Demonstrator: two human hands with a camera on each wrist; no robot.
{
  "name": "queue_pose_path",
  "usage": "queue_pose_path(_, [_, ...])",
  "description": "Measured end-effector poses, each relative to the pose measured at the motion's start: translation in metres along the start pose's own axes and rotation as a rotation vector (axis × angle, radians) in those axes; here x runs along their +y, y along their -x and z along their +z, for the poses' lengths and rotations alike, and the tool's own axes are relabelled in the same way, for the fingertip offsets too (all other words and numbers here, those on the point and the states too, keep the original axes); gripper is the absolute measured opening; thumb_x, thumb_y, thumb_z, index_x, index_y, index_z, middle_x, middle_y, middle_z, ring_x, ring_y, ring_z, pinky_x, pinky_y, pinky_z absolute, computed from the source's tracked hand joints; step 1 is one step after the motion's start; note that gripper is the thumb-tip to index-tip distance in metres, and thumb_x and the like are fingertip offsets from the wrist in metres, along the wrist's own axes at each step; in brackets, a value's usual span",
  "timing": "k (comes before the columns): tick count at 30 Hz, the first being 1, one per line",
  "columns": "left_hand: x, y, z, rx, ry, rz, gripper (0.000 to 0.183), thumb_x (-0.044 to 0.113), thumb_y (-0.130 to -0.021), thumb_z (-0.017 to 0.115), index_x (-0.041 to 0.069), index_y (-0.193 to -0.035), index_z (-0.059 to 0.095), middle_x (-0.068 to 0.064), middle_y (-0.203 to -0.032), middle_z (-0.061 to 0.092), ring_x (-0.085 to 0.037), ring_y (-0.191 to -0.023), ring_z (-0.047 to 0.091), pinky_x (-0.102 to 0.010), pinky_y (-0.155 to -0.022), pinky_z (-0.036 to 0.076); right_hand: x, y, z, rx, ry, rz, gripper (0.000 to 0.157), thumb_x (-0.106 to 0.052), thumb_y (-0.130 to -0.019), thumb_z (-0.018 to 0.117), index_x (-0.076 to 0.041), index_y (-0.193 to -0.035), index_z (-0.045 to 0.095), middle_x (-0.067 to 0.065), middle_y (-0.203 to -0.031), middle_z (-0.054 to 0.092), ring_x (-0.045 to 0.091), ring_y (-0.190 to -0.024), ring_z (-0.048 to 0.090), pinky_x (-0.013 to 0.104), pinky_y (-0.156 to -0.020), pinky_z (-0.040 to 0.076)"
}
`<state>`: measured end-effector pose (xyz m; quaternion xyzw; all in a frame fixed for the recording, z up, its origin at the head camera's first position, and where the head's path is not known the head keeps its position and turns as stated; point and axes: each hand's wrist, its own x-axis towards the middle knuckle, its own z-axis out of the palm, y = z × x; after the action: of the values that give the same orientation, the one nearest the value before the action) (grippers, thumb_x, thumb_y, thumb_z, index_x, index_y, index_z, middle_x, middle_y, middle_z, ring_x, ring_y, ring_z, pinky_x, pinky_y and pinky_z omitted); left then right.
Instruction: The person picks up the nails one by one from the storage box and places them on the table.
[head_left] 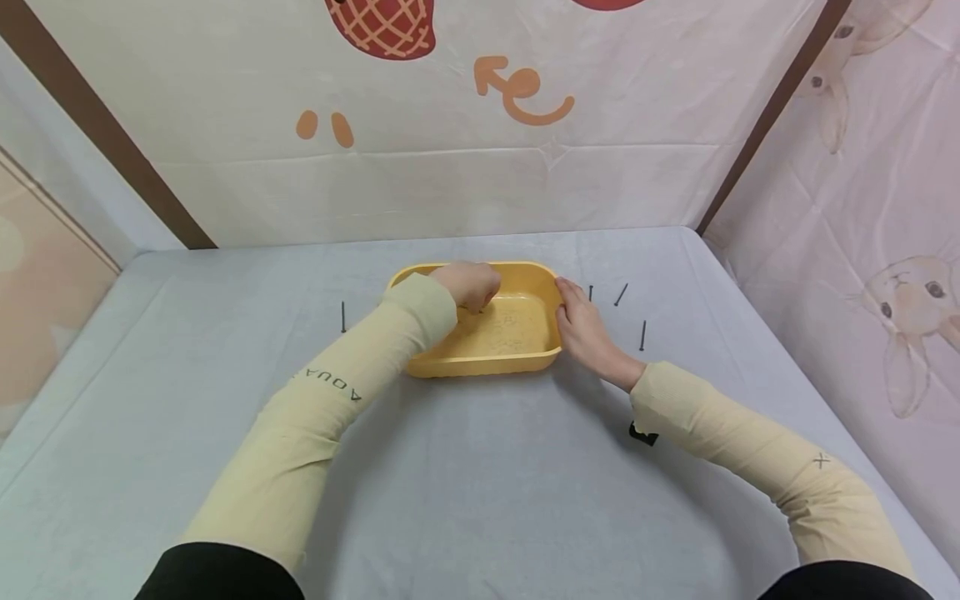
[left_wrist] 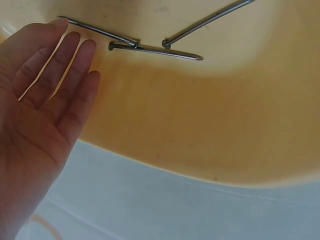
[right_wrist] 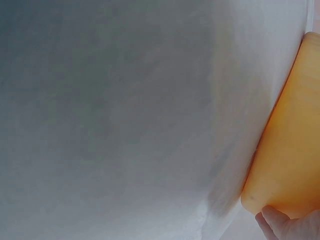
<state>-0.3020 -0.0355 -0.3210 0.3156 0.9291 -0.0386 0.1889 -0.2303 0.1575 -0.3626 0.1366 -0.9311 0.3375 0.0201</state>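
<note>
While a person leans both forearms over a table draped in pale blue cloth, a yellow tray sits at the middle of it, toward the far edge. The left hand reaches over the tray's left part and down inside. In the left wrist view its thumb tip meets the end of one dark metal nail, the other fingers extended and slightly bent; whether thumb and finger pinch that nail or only touch it, I cannot tell. The head of this nail meets a second nail on the tray floor, and a third nail lies with its head just beside the second. The right hand rests against the tray's right wall, its fingers fairly straight and touching the rim. On the cloth, a single nail lies left of the tray, and three loose nails lie to the right, beyond the right hand. Cream sleeves cover the forearms. A pale printed backdrop stands behind the far edge.
</note>
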Motion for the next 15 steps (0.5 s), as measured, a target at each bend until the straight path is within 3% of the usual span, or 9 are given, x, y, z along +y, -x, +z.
queue_pose_path(15, [-0.0018,-0.0025,0.0095,0.012,0.010,-0.041,0.031,-0.008,-0.075,0.044,0.015,-0.055,0.039,0.000,-0.062,0.040,-0.013,-0.054,0.031,-0.023,-0.046,0.026,0.0014,-0.0011,0.0006,0.002,0.004,0.005,0.046,-0.007,-0.097,0.029,0.006,-0.140,0.023,0.020,-0.145,0.025,0.028,-0.134,0.022,0.039,-0.109,0.022])
